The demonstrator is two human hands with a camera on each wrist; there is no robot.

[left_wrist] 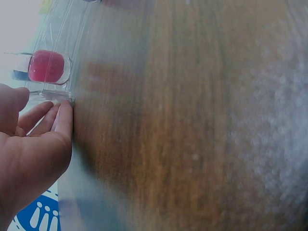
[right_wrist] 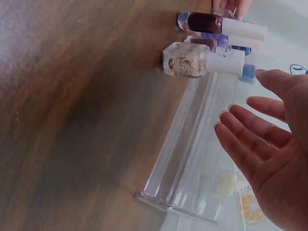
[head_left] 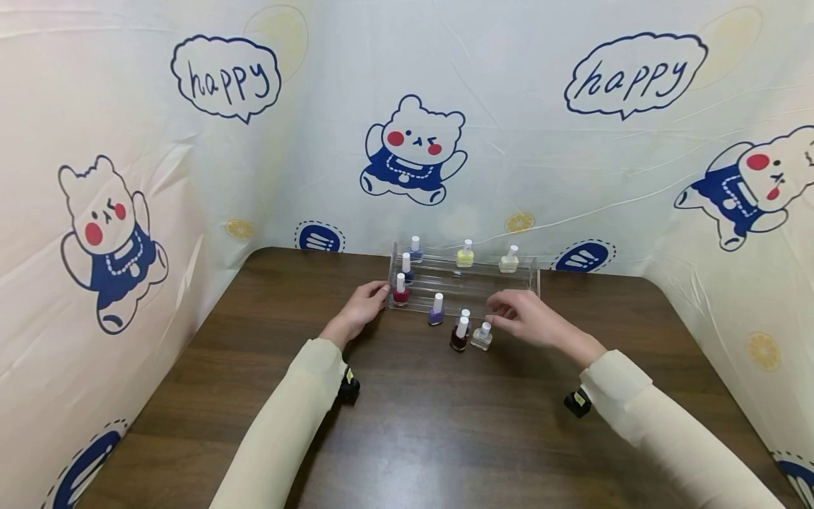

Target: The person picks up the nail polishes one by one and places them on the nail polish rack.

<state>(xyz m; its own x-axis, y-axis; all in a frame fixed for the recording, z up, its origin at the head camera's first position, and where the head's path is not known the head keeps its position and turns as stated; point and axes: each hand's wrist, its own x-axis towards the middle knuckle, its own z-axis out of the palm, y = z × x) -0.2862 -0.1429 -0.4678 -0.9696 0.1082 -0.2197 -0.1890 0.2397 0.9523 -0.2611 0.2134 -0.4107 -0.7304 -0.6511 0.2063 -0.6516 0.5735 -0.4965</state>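
Against the left end of the clear rack (head_left: 454,284), touching with the left hand (head_left: 364,307), fingers loosely extended. Before its right half, holding nothing with the right hand (head_left: 523,317), fingers wide of the thumb. Near that hand on the worktop (head_left: 407,424), a flecked bottle (head_left: 482,339) just beside a dark bottle (head_left: 458,341); farther left, a purple bottle (head_left: 435,315). Within the rack's lowest tier, far left, a red bottle (head_left: 400,295).

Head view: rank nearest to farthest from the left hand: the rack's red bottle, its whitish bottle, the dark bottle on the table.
From the left hand:
1. Red bottle: left end of the rack.
2. Dark bottle: on the table, before the rack.
3. Whitish bottle: back row, toward the right.
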